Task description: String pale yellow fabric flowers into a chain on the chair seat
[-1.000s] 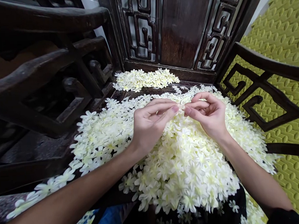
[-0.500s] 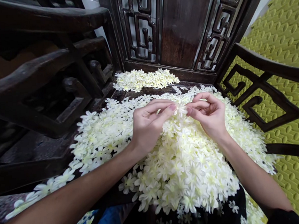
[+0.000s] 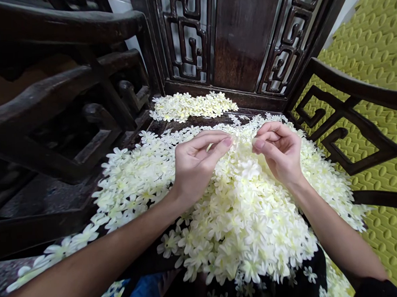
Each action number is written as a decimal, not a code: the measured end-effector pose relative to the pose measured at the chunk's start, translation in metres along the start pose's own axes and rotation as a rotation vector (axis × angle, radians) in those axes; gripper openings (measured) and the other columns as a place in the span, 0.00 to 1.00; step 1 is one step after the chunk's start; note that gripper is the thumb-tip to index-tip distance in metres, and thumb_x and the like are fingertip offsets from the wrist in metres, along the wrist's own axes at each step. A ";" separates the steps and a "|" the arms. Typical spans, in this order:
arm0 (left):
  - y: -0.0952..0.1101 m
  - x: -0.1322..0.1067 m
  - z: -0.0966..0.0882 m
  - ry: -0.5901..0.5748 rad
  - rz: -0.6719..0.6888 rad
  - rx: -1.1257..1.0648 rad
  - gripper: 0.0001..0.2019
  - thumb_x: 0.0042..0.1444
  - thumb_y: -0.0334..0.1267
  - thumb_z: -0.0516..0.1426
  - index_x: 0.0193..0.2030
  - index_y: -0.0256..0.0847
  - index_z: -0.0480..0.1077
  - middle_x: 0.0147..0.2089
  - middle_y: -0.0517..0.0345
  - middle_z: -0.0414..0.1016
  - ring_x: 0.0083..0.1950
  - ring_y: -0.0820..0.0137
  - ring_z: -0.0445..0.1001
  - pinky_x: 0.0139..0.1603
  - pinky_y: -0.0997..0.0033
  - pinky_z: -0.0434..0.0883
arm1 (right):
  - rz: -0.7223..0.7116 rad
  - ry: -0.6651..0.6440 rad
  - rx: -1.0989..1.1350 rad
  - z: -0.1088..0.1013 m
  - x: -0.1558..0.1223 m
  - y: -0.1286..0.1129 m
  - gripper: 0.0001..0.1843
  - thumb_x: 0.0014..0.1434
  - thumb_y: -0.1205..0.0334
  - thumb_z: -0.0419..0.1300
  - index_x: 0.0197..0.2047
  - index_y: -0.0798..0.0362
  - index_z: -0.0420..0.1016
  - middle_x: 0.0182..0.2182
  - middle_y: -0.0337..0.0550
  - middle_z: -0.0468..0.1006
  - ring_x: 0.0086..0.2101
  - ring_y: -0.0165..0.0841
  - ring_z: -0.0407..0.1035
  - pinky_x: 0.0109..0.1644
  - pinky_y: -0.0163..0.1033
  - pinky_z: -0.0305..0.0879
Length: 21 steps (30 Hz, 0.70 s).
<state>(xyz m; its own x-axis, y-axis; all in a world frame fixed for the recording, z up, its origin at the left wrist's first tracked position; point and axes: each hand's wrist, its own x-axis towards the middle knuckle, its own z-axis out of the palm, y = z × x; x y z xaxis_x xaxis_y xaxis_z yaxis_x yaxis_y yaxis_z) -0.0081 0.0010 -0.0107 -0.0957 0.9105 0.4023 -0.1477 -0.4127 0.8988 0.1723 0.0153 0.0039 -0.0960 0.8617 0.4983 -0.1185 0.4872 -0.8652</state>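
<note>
My left hand (image 3: 197, 164) hovers over the heap of white artificial flowers (image 3: 236, 226), its thumb and forefinger pinched together. Whatever lies between those fingertips is too small to make out. To its right, my right hand (image 3: 280, 148) is also closed in a pinch, with its other fingers curled, and its fingertips give no clear sight of anything held. A short gap parts the two hands. Just below that gap a blurred white flower (image 3: 248, 167) shows in front of the heap. The flowers have several petals each and pale yellow-green centres.
A smaller flower pile (image 3: 192, 106) lies at the back of the dark wooden chair seat. Behind it rises the carved chair back (image 3: 242, 44), with armrests on the left (image 3: 119, 26) and right (image 3: 358, 84). Yellow-green textured matting (image 3: 376, 55) lies beyond the right armrest.
A flower that was between my two hands' fingertips has left them and shows lower, blurred, over the heap. My right hand has drawn slightly right; the left has barely moved.
</note>
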 end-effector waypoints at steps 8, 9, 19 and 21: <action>0.003 -0.002 0.002 -0.035 0.073 0.041 0.03 0.56 0.37 0.65 0.34 0.43 0.81 0.42 0.54 0.81 0.45 0.68 0.79 0.47 0.70 0.77 | 0.022 -0.067 0.042 0.004 -0.004 -0.001 0.15 0.52 0.65 0.75 0.42 0.50 0.78 0.35 0.40 0.87 0.36 0.33 0.82 0.43 0.38 0.81; 0.004 -0.002 0.002 -0.038 0.078 0.045 0.03 0.56 0.37 0.65 0.34 0.43 0.81 0.41 0.54 0.81 0.45 0.68 0.79 0.48 0.69 0.77 | 0.022 -0.069 0.051 0.004 -0.003 -0.002 0.16 0.52 0.66 0.75 0.43 0.50 0.79 0.35 0.40 0.87 0.35 0.33 0.82 0.43 0.38 0.81; 0.005 -0.002 0.002 -0.026 0.064 0.070 0.03 0.55 0.38 0.66 0.33 0.43 0.81 0.41 0.54 0.81 0.46 0.66 0.79 0.49 0.67 0.77 | 0.055 -0.041 0.021 0.003 -0.004 0.001 0.19 0.47 0.65 0.77 0.42 0.50 0.79 0.34 0.40 0.86 0.33 0.33 0.81 0.38 0.36 0.80; 0.003 -0.002 0.002 -0.025 0.052 0.051 0.03 0.55 0.38 0.66 0.33 0.43 0.81 0.42 0.53 0.81 0.46 0.67 0.79 0.49 0.67 0.77 | 0.048 -0.029 0.021 0.002 -0.002 0.001 0.18 0.47 0.67 0.76 0.41 0.50 0.79 0.34 0.39 0.85 0.33 0.32 0.79 0.39 0.36 0.79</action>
<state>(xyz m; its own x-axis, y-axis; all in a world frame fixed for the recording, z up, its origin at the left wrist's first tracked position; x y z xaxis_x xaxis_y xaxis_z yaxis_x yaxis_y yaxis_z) -0.0063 -0.0023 -0.0083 -0.0776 0.8887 0.4518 -0.0925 -0.4577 0.8843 0.1709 0.0138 0.0017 -0.1305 0.8794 0.4579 -0.1341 0.4419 -0.8870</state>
